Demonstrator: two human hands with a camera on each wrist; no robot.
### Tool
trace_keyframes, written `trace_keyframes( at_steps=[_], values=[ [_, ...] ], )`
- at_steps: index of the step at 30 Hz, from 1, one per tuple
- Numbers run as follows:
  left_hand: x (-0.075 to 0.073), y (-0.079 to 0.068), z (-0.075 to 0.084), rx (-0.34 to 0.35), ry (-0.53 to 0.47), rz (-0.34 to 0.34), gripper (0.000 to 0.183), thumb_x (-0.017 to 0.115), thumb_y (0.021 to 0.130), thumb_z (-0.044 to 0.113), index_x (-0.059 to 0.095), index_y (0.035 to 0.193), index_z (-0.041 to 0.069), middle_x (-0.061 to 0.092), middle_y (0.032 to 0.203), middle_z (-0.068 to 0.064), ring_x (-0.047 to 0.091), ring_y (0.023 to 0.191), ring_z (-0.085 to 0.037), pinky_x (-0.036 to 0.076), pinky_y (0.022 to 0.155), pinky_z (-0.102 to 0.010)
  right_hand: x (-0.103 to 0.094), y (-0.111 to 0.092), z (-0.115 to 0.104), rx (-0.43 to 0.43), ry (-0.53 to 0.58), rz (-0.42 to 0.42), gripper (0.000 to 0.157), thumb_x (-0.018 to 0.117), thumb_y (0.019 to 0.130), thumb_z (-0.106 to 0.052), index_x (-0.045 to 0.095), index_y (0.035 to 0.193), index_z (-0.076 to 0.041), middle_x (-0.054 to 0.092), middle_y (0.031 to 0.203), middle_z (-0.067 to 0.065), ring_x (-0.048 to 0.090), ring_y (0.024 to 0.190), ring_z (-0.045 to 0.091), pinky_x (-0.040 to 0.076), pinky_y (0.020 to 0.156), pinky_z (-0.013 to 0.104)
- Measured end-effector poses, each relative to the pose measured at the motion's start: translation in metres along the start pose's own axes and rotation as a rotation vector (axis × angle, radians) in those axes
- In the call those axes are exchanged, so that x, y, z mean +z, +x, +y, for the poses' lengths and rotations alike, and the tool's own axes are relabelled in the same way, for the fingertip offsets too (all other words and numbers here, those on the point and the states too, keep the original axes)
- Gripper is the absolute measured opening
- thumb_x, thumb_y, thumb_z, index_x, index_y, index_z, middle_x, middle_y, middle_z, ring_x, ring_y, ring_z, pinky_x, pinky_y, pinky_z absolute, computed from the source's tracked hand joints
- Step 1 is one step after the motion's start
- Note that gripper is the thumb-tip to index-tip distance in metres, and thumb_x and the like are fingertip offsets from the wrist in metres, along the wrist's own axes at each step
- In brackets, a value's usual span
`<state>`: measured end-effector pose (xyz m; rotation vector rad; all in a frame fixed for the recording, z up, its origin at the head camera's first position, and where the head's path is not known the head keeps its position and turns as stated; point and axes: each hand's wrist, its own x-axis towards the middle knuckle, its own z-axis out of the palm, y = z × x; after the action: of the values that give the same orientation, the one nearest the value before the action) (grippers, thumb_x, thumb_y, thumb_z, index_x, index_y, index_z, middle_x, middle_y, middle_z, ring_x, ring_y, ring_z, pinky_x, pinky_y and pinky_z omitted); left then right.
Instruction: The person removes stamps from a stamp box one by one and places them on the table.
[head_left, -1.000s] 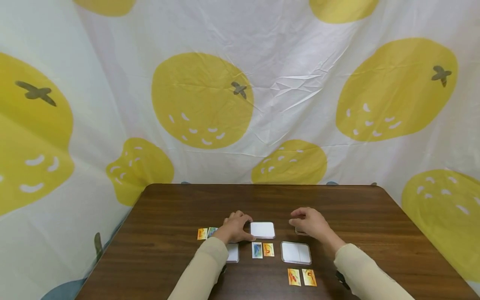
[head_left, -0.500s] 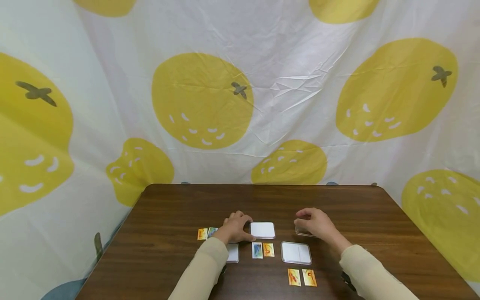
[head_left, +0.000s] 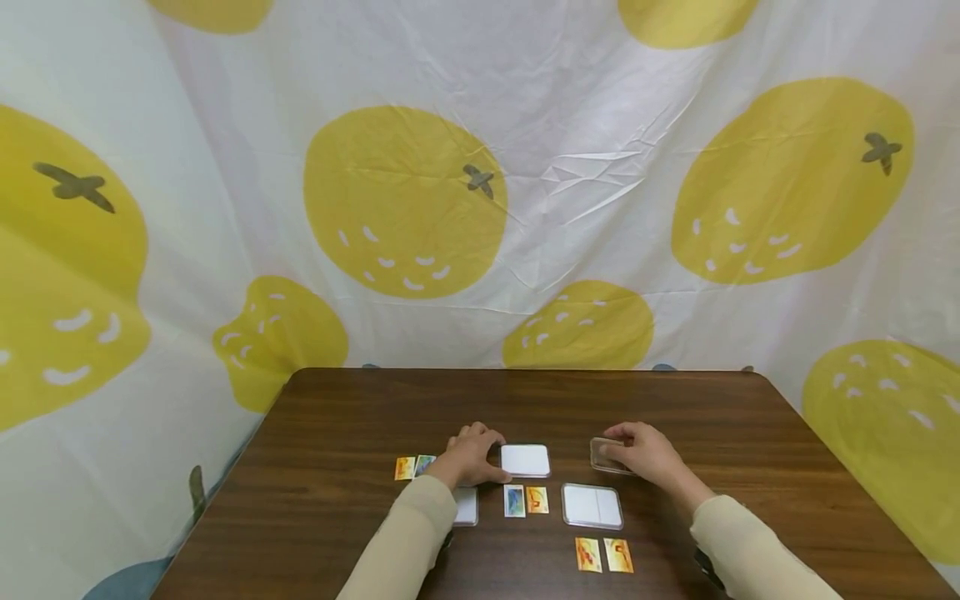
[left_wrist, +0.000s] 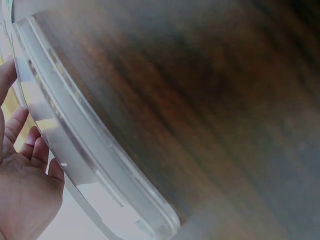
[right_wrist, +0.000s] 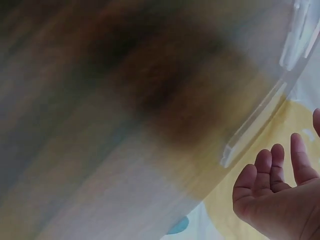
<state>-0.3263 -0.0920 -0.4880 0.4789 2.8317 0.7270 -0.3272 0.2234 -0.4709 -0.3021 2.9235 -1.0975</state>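
Observation:
In the head view my left hand (head_left: 467, 457) lies at the left end of a flat clear-edged white case (head_left: 525, 460), thumb and forefinger at its two left corners. Its other fingers are loosely curled in the left wrist view. My right hand (head_left: 651, 454) is over the right part of a flat transparent lid (head_left: 598, 454) on the table. In the right wrist view the visible fingers (right_wrist: 277, 172) are loosely bent and apart from the lid. A stamp-like blue card (head_left: 513, 501) and an orange card (head_left: 537, 499) lie in front of the white case.
Another white case (head_left: 592, 506) lies nearer, with two orange cards (head_left: 588, 554) before it. A third case (head_left: 467, 506) is partly hidden by my left arm. An orange card (head_left: 404, 467) and a half-covered one lie left on the brown table (head_left: 352, 417).
My right hand has slid to the right, uncovering more of the transparent lid, which has stayed in place. The left hand and the white case have not moved.

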Motion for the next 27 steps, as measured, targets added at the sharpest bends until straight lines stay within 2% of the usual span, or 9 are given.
trace_keyframes(
  at_steps=[5, 15, 22, 27],
  values=[
    [0.0, 0.001, 0.0, 0.001, 0.001, 0.007, 0.057, 0.082, 0.082, 0.038, 0.06, 0.129, 0.015, 0.048, 0.132, -0.009, 0.041, 0.125, -0.029, 0.032, 0.104, -0.049, -0.002, -0.003, 0.01, 0.003, 0.007, -0.023, 0.038, 0.075, 0.088, -0.024, 0.068, 0.115, 0.001, 0.066, 0.103, 0.012, 0.058, 0.089, 0.024, 0.048, 0.076, 0.04],
    [-0.001, -0.002, 0.001, 0.001, -0.004, 0.006, 0.057, 0.082, 0.082, 0.037, 0.06, 0.129, 0.015, 0.048, 0.132, -0.009, 0.041, 0.126, -0.029, 0.031, 0.105, -0.049, -0.005, -0.004, 0.023, -0.035, -0.016, -0.06, 0.042, 0.076, 0.087, -0.024, 0.067, 0.118, 0.004, 0.067, 0.112, 0.017, 0.061, 0.103, 0.034, 0.048, 0.086, 0.053],
    [-0.001, -0.001, 0.001, 0.005, 0.005, 0.006, 0.056, 0.081, 0.082, 0.038, 0.06, 0.129, 0.015, 0.048, 0.132, -0.009, 0.041, 0.126, -0.029, 0.031, 0.105, -0.049, -0.006, -0.001, 0.029, -0.066, -0.006, -0.051, 0.046, 0.078, 0.085, -0.022, 0.066, 0.119, 0.005, 0.067, 0.105, 0.014, 0.058, 0.089, 0.025, 0.047, 0.078, 0.042],
    [-0.001, -0.001, 0.002, 0.004, 0.002, 0.003, 0.056, 0.081, 0.083, 0.037, 0.06, 0.129, 0.014, 0.048, 0.132, -0.009, 0.041, 0.127, -0.03, 0.031, 0.105, -0.049, -0.008, 0.0, 0.034, -0.107, -0.036, -0.039, 0.052, 0.081, 0.082, -0.022, 0.064, 0.121, 0.008, 0.065, 0.115, 0.021, 0.059, 0.101, 0.033, 0.047, 0.088, 0.052]
  ],
)
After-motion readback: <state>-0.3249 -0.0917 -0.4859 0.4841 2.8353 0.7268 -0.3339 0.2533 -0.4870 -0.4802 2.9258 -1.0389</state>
